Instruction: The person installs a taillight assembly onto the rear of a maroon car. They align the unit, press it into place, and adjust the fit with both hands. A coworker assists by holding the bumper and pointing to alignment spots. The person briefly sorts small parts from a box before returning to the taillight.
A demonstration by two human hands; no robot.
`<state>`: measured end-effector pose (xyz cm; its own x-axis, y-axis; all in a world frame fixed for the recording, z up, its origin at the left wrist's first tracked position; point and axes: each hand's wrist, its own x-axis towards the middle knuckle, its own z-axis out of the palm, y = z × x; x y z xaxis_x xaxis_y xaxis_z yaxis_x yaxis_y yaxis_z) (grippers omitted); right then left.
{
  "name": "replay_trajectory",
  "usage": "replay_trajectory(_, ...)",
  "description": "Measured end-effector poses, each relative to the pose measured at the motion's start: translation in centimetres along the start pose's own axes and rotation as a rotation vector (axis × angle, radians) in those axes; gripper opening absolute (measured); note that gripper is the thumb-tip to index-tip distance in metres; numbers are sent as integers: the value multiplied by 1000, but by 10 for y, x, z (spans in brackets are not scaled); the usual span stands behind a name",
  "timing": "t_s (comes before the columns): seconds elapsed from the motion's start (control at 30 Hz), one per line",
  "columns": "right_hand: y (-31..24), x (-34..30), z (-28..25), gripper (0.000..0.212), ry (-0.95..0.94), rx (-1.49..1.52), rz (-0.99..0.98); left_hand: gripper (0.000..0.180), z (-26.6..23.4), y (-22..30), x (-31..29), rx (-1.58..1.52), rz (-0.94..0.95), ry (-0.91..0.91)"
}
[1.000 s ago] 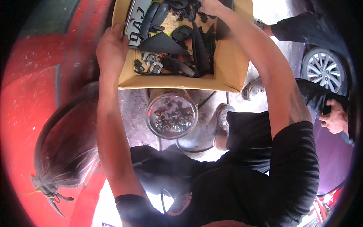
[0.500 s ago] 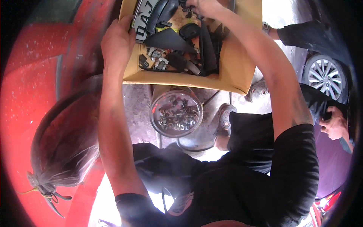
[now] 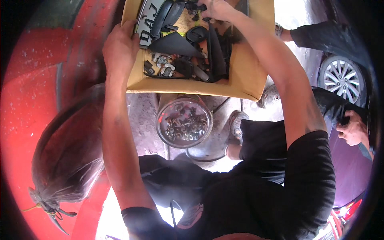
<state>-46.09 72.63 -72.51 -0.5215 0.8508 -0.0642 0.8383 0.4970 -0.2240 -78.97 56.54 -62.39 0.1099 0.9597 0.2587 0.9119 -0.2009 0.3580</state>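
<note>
A cardboard box [image 3: 248, 76] full of used car parts sits in front of me. My left hand [image 3: 120, 46] is closed around its left wall. Over the far part of the box, my right hand [image 3: 218, 10] has its fingers curled down among small black parts [image 3: 194, 10]; what they pinch is hidden. Along the left side lean a white number plate [image 3: 147, 28] and a curved black plastic piece [image 3: 173, 17]. Nearer lie a black triangular trim panel [image 3: 176, 45], a round-edged black part [image 3: 196, 35] and small metal latch-like pieces [image 3: 166, 69].
Below the box stands a round tin [image 3: 184, 136] holding many bolts and nuts. A red car panel [image 3: 36, 80] and a stuffed clear plastic bag [image 3: 66, 156] are at left. At right are another person's hand [image 3: 353, 129], a shoe [image 3: 272, 96] and a car wheel [image 3: 342, 78].
The box and tin sit slightly further left and lower in view. My left hand keeps its hold on the box wall; my right hand stays among the small black parts.
</note>
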Motion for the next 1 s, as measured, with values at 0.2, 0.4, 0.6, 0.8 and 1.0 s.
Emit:
replay_trajectory(0.2,70,24,-21,34,-104,793,217,35,5,1,4,-14,10,-17)
replay_trajectory(0.4,66,40,-19,31,257,565,149,36,2,-7,0,-15,29,-6)
replay_trajectory(0.6,81,34,5,42,83,-254,221,37,-2,-1,0,-47,34,9)
replay_trajectory(0.8,11,-3,-4,40,126,-272,419,34,2,-7,1,-50,31,15)
replay_trajectory(1.0,4,0,-26,43,356,-285,355,36,-3,2,0,-17,-23,-27)
